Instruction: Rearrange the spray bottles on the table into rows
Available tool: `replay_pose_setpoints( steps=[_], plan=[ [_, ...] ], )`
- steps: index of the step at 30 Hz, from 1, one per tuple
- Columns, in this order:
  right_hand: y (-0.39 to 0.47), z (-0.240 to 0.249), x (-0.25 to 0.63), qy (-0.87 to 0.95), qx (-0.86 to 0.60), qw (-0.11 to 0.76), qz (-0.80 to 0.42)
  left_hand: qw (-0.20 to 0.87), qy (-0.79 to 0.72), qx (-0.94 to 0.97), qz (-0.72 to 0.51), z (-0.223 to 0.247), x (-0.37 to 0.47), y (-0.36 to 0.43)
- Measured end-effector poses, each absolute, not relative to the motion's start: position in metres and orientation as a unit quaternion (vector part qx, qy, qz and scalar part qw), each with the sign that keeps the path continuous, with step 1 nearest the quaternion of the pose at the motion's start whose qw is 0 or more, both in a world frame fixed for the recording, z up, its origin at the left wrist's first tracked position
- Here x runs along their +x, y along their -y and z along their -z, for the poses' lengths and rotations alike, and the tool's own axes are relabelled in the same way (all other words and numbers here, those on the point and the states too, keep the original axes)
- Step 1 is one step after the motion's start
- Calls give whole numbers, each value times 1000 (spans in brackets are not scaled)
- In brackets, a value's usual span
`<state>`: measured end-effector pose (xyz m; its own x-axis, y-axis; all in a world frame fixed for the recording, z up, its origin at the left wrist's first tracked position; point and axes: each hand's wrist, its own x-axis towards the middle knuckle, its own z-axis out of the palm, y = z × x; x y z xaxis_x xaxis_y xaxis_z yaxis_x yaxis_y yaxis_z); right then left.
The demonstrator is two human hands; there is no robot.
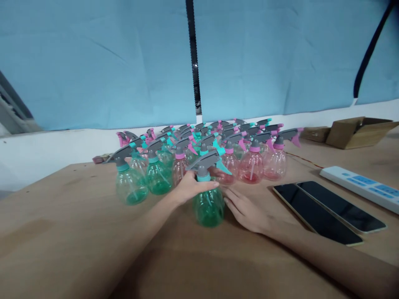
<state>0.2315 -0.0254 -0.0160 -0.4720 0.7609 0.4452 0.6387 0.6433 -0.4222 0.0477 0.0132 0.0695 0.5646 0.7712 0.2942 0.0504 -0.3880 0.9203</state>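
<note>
left hand [189,187]: curled, thumb rightward | right hand [245,209]: fingers slightly bent | 2 bare forearms [299,243] angled inward

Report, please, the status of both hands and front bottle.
Left hand gripping front bottle near neck. Right hand beside it, contact unclear. Other bottles crowded behind.

At frame centre, I view a bare left hand [188,187] gripping a round, transparent plastic spray bottle with green liquid [209,211], a bare right hand [246,211] alongside.
</note>
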Motion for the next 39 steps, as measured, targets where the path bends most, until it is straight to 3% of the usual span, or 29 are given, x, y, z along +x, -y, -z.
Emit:
replay_pose_setpoints(
  steps=[6,12,21,30,39],
  plan=[
    [34,17,229,853,-345,378,-100,294,-343,792,-410,-52,36,0],
    [31,12,223,870,-343,353,-19,130,-364,842,-377,-17,26,-4],
    [0,12,222,867,-363,338,39,-9,-422,863,-278,-1,24,-6],
    [-14,6,210,863,-408,285,90,-46,-430,868,-245,5,23,-9],
    [-8,20,207,862,-426,268,63,2,-462,870,-173,3,24,-4]
  ],
)
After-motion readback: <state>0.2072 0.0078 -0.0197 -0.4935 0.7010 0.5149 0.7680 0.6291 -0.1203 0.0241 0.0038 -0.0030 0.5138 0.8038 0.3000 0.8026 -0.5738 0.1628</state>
